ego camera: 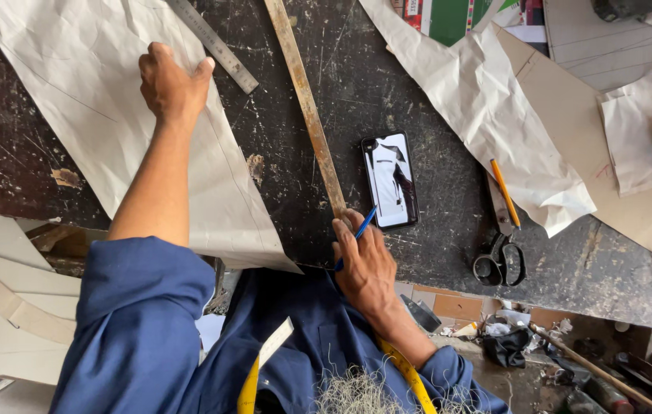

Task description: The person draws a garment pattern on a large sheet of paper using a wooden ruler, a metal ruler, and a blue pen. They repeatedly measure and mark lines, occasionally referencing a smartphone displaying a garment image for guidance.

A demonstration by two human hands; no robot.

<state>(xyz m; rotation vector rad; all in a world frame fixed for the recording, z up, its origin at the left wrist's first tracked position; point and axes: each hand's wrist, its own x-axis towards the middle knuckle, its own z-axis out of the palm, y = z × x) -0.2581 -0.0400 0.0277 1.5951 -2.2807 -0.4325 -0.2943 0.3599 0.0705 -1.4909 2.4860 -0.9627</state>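
1. Blue pen was pinched in the right hand's fingers at the table's near edge.
2. The long wooden stick was touched there, running away toward the far edge.
3. White paper was pressed flat by the left hand, fingers spread.

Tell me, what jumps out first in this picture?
Two blue-sleeved arms reach over a dark, scratched table. The left hand presses on a big paper sheet, while the right hand holds a blue pen beside a long wooden ruler. A lit phone lies just right of it.
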